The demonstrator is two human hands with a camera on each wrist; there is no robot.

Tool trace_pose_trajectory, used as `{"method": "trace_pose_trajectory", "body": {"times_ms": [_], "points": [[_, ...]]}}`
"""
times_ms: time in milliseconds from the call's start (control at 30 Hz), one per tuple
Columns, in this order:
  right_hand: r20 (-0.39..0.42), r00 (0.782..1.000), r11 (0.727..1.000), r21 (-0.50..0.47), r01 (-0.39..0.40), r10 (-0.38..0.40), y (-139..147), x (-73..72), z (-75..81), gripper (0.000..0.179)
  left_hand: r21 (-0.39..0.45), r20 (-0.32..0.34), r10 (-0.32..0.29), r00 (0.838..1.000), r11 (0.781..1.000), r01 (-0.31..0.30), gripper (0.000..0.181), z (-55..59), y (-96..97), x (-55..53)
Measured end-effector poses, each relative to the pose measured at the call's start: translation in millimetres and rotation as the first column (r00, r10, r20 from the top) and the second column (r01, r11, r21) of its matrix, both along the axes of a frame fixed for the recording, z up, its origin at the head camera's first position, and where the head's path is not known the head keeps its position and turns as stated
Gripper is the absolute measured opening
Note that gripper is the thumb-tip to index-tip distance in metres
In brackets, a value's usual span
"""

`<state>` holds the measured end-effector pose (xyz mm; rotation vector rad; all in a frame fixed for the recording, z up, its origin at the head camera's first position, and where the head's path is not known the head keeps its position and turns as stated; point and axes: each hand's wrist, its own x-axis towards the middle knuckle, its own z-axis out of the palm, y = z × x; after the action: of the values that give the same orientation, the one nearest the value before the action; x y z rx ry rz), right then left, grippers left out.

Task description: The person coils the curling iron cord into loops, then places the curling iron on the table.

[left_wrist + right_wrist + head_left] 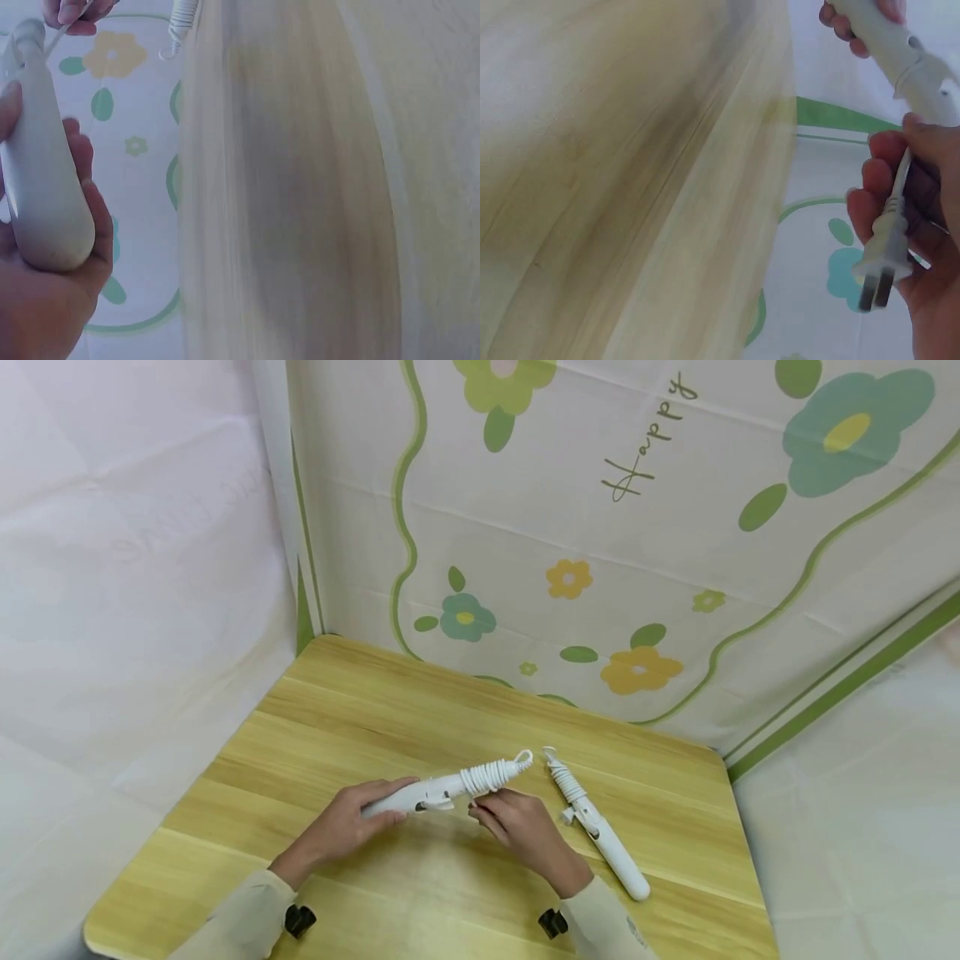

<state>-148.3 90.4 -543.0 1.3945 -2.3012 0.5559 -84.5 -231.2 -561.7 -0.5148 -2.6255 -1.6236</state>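
A white curling iron [431, 793] with its cord [486, 776] wound round one end is held out in front of me. My left hand [347, 817] grips its smooth, rounded end, as the left wrist view shows with the barrel [51, 172] lying in the palm. Below the coils, my right hand [522, 832] pinches the cord just behind the two-pin plug [886, 247]. In the right wrist view the plug's metal prongs point back toward the wrist. A second white curling iron [617, 853], its cord also coiled, lies on the table right of my right hand.
The wood-grain table [360, 710] has rounded corners. Behind it hangs a white cloth wall [510, 527] printed with flowers, and plainer cloth walls [135, 610] stand on both sides. A black band [300, 921] sits at each wrist.
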Motion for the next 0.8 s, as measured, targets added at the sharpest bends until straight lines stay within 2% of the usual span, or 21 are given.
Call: {"method": "trace_pose_trajectory", "body": {"times_ms": [200, 400, 500, 600, 800], "points": [[-0.113, 0.993, 0.996, 0.078, 0.054, -0.045, -2.5, 4.9, 9.0, 0.010, -0.071, -0.064, 0.116, 0.991, 0.990, -0.121, 0.052, 3.0, 3.4, -1.2], [-0.254, 0.966, 0.977, 0.194, 0.091, -0.040, -2.5, 6.3, 25.4, 0.016, -0.181, -0.093, 0.161, 0.983, 0.968, -0.175, 0.053, 4.8, 7.7, 0.9], [-0.309, 0.951, 0.971, 0.224, 0.084, -0.011, -3.2, 4.6, 35.5, 0.016, -0.224, -0.080, 0.160, 0.984, 0.959, -0.174, 0.055, 5.6, 9.2, 2.3], [-0.331, 0.944, 0.966, 0.250, 0.070, 0.017, -2.8, 1.9, 44.5, 0.013, -0.238, -0.049, 0.145, 0.988, 0.959, -0.152, 0.055, 7.2, 9.8, 2.9], [-0.301, 0.951, 0.957, 0.291, 0.017, 0.074, -2.1, -2.3, 55.6, 0.013, -0.277, 0.017, 0.084, 0.996, 0.958, -0.077, 0.055, 11.0, 9.6, 4.8]]}}
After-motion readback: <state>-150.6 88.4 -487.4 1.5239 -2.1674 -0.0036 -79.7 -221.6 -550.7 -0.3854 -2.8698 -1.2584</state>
